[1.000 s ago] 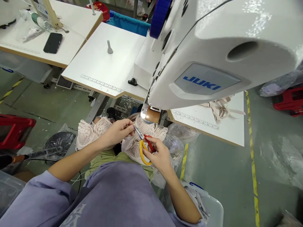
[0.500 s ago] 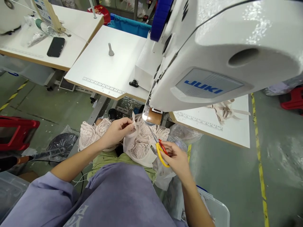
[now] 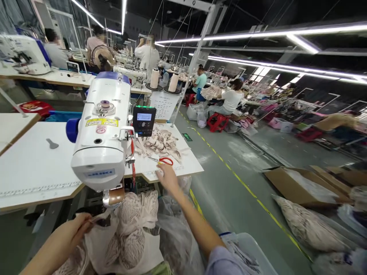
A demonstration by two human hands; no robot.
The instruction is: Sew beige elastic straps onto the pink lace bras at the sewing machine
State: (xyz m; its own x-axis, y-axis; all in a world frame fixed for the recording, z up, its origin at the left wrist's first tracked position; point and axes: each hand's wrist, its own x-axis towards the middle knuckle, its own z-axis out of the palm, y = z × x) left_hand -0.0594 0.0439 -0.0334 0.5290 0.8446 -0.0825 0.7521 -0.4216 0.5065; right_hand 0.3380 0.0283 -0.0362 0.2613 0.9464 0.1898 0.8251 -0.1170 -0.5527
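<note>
My right hand (image 3: 166, 177) reaches onto the front edge of the white sewing table (image 3: 34, 168), fingers stretched out, fingertips at the red-and-yellow scissors (image 3: 164, 160) lying there. My left hand (image 3: 75, 228) is low at the left, pinched on the edge of a pale pink lace garment (image 3: 130, 229) that hangs bunched in my lap below the white Juki sewing machine (image 3: 100, 152). Just beyond the scissors lies a pile of beige strap pieces (image 3: 159, 143).
A black control panel (image 3: 144, 120) stands beside the machine head. Clear plastic bags (image 3: 174, 236) and a translucent bin (image 3: 246, 248) sit at my right knee. An aisle with a yellow line runs right, with cardboard boxes (image 3: 301, 187). Other people work at distant tables.
My head has lifted from my lap to the room. My right hand has carried the scissors from the garment up to the table and laid them there. The left hand still holds the lace.
</note>
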